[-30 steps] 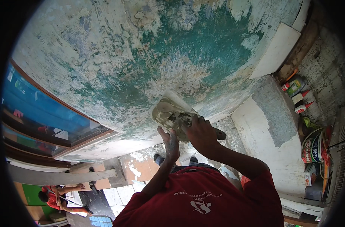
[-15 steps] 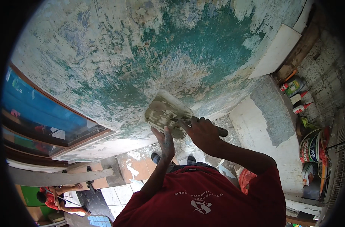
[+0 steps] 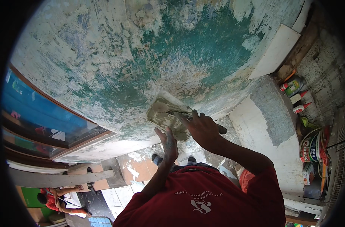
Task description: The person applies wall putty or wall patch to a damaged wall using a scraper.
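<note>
My left hand (image 3: 169, 145) is closed on the near edge of a shallow, rectangular, light plastic tub (image 3: 168, 96). Grey-beige paste (image 3: 163, 115) coats the inside of it. In my right hand (image 3: 203, 130) is a putty knife (image 3: 222, 129) gripped by its dark handle, whose end sticks out to the right of the fist. Its blade reaches into the right part of the tub, partly hidden by paste and fingers. Just beyond the tub rises a wall (image 3: 116, 49) with flaking white and green paint.
A brown-framed window (image 3: 87, 134) is on the left. Bottles (image 3: 295, 87) and a paint bucket (image 3: 310, 147) stand at the right. A low white ledge (image 3: 252, 128) juts out right of me. At lower left another person (image 3: 53, 198) in red bends near the floor, holding a thin stick.
The tub has shifted slightly right and tilted a little, with my left hand following. The putty knife's blade has moved within the tub, and my right hand has turned slightly.
</note>
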